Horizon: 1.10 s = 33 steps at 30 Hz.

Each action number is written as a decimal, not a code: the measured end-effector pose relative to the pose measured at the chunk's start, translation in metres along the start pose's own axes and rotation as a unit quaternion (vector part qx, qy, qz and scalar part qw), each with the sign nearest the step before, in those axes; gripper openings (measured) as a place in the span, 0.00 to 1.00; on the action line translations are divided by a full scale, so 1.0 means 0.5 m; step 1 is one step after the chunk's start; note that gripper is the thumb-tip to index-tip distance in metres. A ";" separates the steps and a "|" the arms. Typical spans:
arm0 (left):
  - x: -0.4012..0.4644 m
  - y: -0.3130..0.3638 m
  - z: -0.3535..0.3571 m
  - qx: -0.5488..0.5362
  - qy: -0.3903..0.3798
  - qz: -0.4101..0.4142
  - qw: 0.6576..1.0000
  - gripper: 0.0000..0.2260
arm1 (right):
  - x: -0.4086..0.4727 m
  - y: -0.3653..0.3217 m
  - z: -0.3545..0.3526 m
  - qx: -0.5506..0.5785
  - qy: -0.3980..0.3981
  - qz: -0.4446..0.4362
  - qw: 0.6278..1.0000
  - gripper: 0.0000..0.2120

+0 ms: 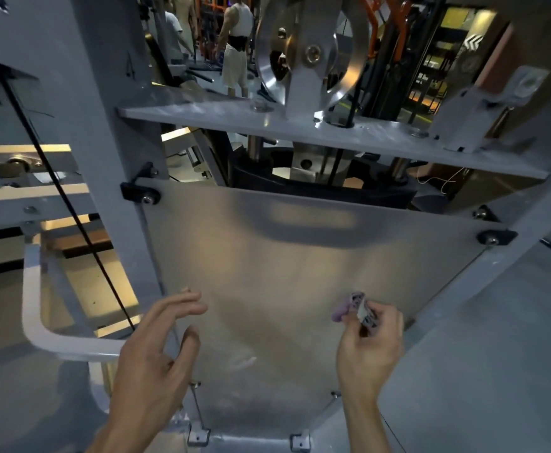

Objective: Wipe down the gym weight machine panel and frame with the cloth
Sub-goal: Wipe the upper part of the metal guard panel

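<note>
Right grip point(370, 335) pinching bunched cloth point(349, 308) against panel point(284, 263); left grip point(159, 341) spread, fingers relaxed, near panel's left edge beside frame point(110, 132).

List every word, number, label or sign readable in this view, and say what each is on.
None can be read.
White chevron sign in the background, upper right: arrow marks only, no letters.
Sticker on the grey bracket: too blurred.
Tag on the cloth that the right hand pinches: print illegible.
</note>
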<state>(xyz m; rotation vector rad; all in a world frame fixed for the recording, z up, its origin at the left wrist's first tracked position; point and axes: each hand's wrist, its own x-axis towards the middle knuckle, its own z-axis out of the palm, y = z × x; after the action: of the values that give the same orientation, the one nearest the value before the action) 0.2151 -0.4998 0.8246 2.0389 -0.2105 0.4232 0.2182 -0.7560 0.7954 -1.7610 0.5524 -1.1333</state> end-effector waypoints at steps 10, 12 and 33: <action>0.025 -0.030 -0.035 -0.006 -0.025 0.000 1.000 0.21 | -0.074 -0.049 0.075 0.031 -0.103 -0.031 0.994 0.16; 0.029 -0.038 -0.040 -0.006 -0.030 -0.002 1.000 0.21 | -0.051 -0.031 0.049 -0.001 -0.058 -0.022 0.998 0.13; 0.036 -0.134 -0.125 -0.015 -0.117 -0.011 0.993 0.18 | -0.175 -0.117 0.176 0.063 -0.069 -0.025 0.995 0.08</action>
<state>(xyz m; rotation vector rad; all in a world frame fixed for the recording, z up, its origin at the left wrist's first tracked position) 0.2404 -0.4124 0.8045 2.0580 -0.3348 0.1655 0.2475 -0.6220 0.7957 -1.7365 0.3491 -1.0483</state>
